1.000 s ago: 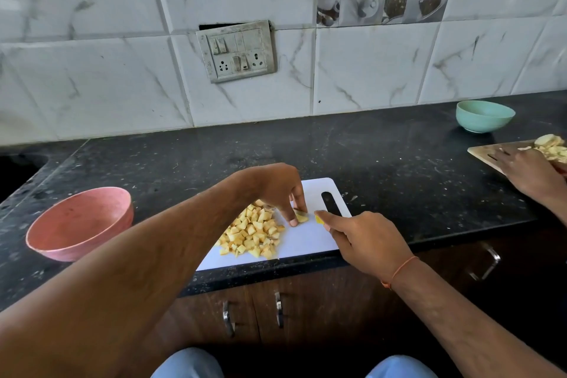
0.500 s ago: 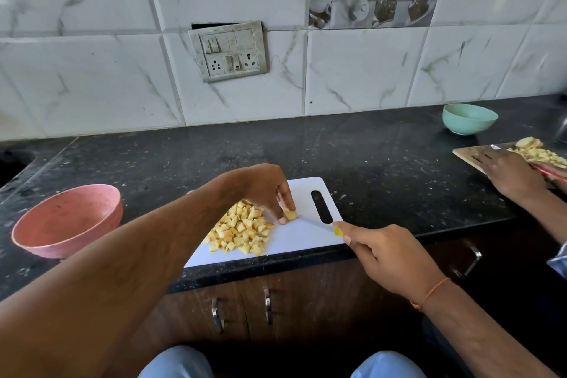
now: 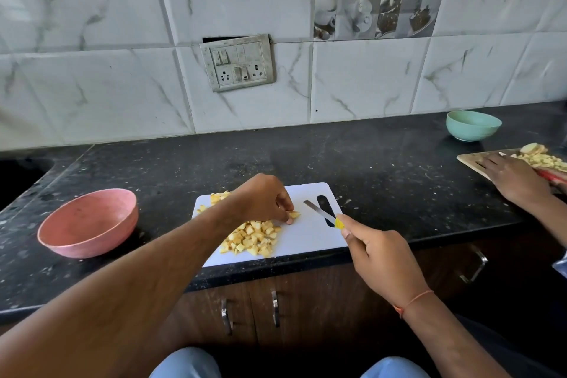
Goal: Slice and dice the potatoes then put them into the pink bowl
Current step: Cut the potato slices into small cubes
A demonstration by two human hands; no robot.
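Landmark: white cutting board (image 3: 310, 242), lying at the near edge of the black desk (image 3: 383, 181).

Step in hand, as judged: dicing the last potato piece (image 3: 294, 214), which sits mid-board just right of the diced pile (image 3: 251, 239).
- To do it well: keep the fingertips tucked back from the cut line, bring the blade straight down, pin the small piece flat so it cannot roll, then sweep the cubes into the pile.
- The piece is small, so slipping towards the fingers is the risk.

Left hand (image 3: 264, 201): reaches over the pile from the board's left, wrist raised, grip curled, fingertips pinching the potato piece against the board.

Right hand (image 3: 380, 258): at the board's near right corner, grip closed round the yellow handle of the knife (image 3: 320, 213); blade angled up-left, lifted clear of the piece, above the board's handle slot.

Pink bowl (image 3: 89, 222): on the desk, well left of the board, no potato seen in it.
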